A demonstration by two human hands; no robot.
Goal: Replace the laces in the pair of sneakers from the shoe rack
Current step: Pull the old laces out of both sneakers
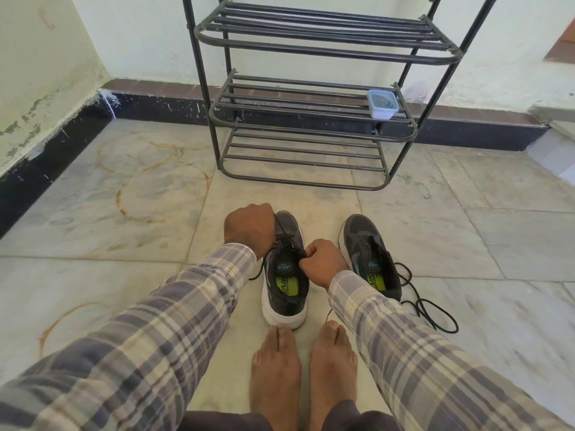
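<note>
1. Floor: pale marble tiles with rust-coloured ring stains on the left side. It carries all items below.
2. Shoe rack: black metal tube frame with three slatted shelves, standing against the far wall. None of the visible shelves holds shoes.
3. Sleeves: both forearms, in plaid sleeves, reach forward from the bottom edge towards the sneakers.
4. Bare feet: side by side on the floor. The toes of the left foot are just short of the heel of the left sneaker.
5. Left sneaker: grey upper, white sole, upright on the floor directly ahead of the feet, toe pointing at the rack.
6. Right sneaker: same type, just beside the left one, toe angled slightly outward.
7. Left hand: closed in a fist above the toe end of the left sneaker, gripping a taut strand of the black lace.
8. Right hand: fingers curled, pinching the same lace at the tongue.
9. Loose lace: black, lying in loops on the floor against the right sneaker.
10. Container: small, lidded, translucent blue, at the right end of the middle shelf.
</note>
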